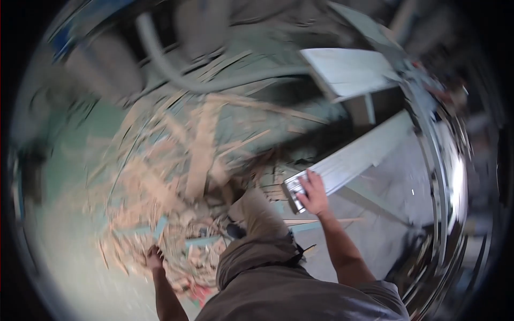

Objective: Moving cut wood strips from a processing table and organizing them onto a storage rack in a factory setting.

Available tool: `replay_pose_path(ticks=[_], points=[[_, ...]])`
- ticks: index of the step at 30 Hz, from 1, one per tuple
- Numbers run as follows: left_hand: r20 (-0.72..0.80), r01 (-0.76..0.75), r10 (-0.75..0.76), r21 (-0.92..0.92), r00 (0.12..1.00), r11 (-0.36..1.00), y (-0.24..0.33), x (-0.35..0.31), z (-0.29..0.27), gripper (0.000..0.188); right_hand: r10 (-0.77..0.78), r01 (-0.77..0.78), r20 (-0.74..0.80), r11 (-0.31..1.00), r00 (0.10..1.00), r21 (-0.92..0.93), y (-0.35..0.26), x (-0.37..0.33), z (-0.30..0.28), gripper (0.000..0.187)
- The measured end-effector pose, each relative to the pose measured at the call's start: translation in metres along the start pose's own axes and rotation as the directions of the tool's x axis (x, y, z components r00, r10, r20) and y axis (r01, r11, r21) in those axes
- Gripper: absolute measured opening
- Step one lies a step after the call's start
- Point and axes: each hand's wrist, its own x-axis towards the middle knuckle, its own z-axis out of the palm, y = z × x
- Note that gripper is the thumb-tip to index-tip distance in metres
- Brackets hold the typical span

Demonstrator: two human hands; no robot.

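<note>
My right hand (313, 193) lies on the near end of a long silver-grey metal beam (356, 152) that runs away to the upper right. Its fingers are spread over the top of the beam end and do not wrap round it. My left hand (155, 257) hangs low on the left, above a heap of wood scraps (160, 182). Motion smears its fingers, and I see nothing in it. My legs (259, 214) stand at the heap's edge, beside the beam.
Long offcuts and splinters litter the greenish floor (69, 166) ahead. A pale hose (187, 80) curves behind them, near large greyish sacks (101, 64). A white panel (350, 72) stands beyond the beam. Long narrow pieces (455, 267) lie along the right side.
</note>
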Motion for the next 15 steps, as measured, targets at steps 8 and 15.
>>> replay_pose_path(ticks=[8,15], points=[[0.450,0.029,-0.104,0.171,0.887,0.985,0.097,0.072,0.202,0.021,0.375,-0.392,-0.215,0.919,0.902,-0.040,-0.010,0.030,0.000,0.055],[0.926,-0.781,-0.089,0.360,0.368,0.510,0.211,0.013,0.379,0.033,0.605,-0.634,-0.240,0.770,0.760,-0.067,-0.012,0.037,-0.007,0.054]])
